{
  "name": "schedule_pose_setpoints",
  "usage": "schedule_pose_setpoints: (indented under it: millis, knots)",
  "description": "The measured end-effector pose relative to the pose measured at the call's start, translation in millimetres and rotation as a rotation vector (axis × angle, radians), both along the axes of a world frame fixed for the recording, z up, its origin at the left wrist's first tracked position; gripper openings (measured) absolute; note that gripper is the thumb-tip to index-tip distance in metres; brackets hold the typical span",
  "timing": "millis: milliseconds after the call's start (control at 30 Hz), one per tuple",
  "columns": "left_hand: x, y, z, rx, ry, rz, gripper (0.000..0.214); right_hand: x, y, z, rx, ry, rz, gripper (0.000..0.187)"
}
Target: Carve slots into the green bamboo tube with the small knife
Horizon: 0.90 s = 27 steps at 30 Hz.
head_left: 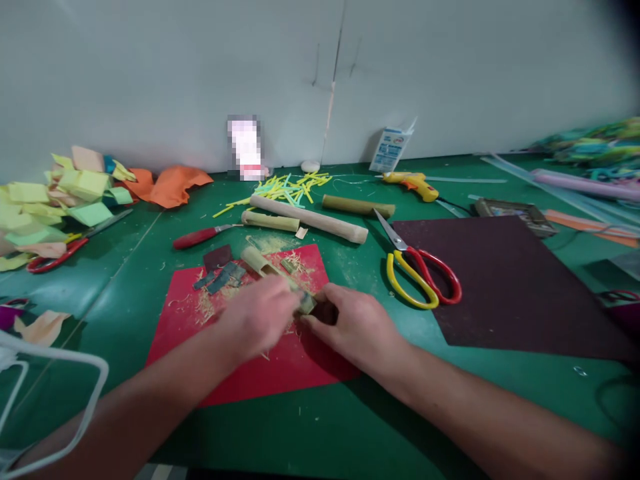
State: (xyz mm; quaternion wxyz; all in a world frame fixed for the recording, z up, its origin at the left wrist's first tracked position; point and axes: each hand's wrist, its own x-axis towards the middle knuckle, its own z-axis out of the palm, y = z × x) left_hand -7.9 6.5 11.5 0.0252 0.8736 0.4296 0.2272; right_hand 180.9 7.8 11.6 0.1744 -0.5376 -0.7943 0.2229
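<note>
A bamboo tube (257,259) with a long opening cut in its side lies slanted over a red sheet (250,380). My right hand (357,320) pinches its near end between thumb and fingers. My left hand (265,310) is closed over the middle of the tube, its fingers blurred. Whatever it grips is hidden. Pale shavings (204,307) and torn dark scraps (227,277) are scattered on the red sheet beside the tube.
Behind are a pale wooden rod (310,219), two bamboo pieces (273,221) (357,205) and a red-handled tool (203,237). Scissors (425,273) overlap a dark brown sheet (510,287) at right. A yellow glue gun (413,185) and paper scraps (75,193) lie farther off.
</note>
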Motion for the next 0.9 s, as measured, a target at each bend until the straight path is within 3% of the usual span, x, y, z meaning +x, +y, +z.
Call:
schedule_pose_setpoints:
  millis: [100, 267, 400, 533, 667, 800, 900]
  knots:
    - [0.5, 0.3, 0.9, 0.061, 0.036, 0.063, 0.026, 0.6, 0.1, -1.9, 0.016, 0.008, -0.002, 0.016]
    - [3.6, -3.4, 2.1, 0.000, 0.077, -0.009, 0.028, 1.6, 0.7, -3.9, 0.009, 0.008, -0.007, 0.015]
    - [3.8, -4.5, 1.6, 0.039, 0.029, 0.074, 0.027, 1.2, 1.1, -2.4, 0.012, 0.019, -0.007, 0.016]
    - [8.1, -7.8, 1.0, -0.037, 0.069, 0.002, 0.029, 0.9, 1.2, -1.7, 0.027, 0.012, -0.004, 0.015]
    - [7.2, -6.8, 1.4, 0.012, 0.032, 0.051, 0.028, 0.7, 1.3, -2.5, 0.012, 0.020, -0.008, 0.017]
    - [7.0, -5.8, 2.4, -0.042, 0.080, -0.002, 0.028, 0.5, 1.5, -3.2, 0.018, 0.014, -0.015, 0.017]
    - [7.9, -5.2, 2.5, 0.025, 0.069, 0.076, 0.030, 0.3, 1.3, -3.1, 0.013, 0.019, -0.016, 0.017]
